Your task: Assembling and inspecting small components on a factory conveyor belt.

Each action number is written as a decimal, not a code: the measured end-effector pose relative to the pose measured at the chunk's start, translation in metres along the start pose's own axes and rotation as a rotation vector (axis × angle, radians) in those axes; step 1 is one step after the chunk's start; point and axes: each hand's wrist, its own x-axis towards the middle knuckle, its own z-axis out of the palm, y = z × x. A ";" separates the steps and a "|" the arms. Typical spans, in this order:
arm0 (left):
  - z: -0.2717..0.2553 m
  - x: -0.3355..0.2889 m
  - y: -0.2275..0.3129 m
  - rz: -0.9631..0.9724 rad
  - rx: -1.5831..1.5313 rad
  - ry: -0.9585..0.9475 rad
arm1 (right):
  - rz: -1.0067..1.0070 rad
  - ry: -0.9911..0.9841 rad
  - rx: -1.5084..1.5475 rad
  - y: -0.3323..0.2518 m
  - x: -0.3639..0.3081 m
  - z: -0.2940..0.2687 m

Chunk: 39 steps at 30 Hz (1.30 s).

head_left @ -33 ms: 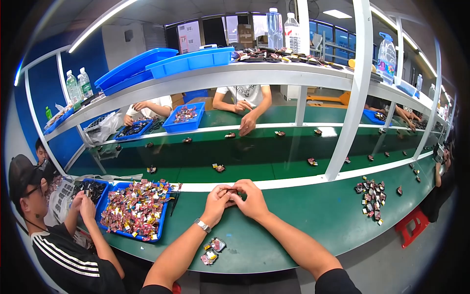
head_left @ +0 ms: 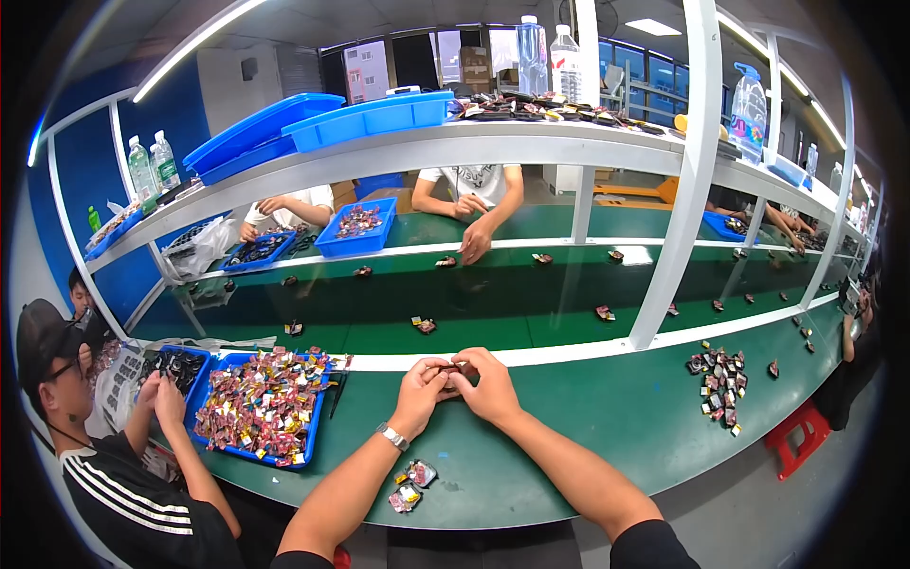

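My left hand [head_left: 420, 398] and my right hand [head_left: 487, 384] meet above the green bench, close to the white rail. Between their fingertips they pinch a small dark part [head_left: 452, 369], mostly hidden by the fingers. A watch with a metal band [head_left: 392, 436] is on my left wrist. Nearer the bench's front edge, beside my left forearm, lie a few small black pieces with red, white and yellow bits [head_left: 411, 485]. To the left, a blue tray [head_left: 308, 446] is heaped with small red, yellow and white parts.
More dark pieces [head_left: 720, 387] are grouped on the right of the bench. Beyond the white rail [head_left: 550, 354], a green belt [head_left: 502, 322] carries spaced pieces. A white post [head_left: 684, 190] rises at right. A co-worker [head_left: 123, 474] sits at left; another co-worker's hand [head_left: 476, 242] is across the belt.
My hands stay together on the small dark part, with only a very slight shift of the right fingers. The rest looks the same.
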 end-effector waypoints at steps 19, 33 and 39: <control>-0.003 0.010 -0.008 0.194 0.190 0.139 | 0.485 0.119 0.057 0.099 0.056 -0.025; -0.019 0.013 -0.006 0.174 0.174 0.217 | 0.301 -0.069 -0.730 0.099 0.087 0.070; -0.024 0.013 -0.001 0.092 0.033 0.287 | 0.245 -0.341 -0.044 0.074 0.070 0.004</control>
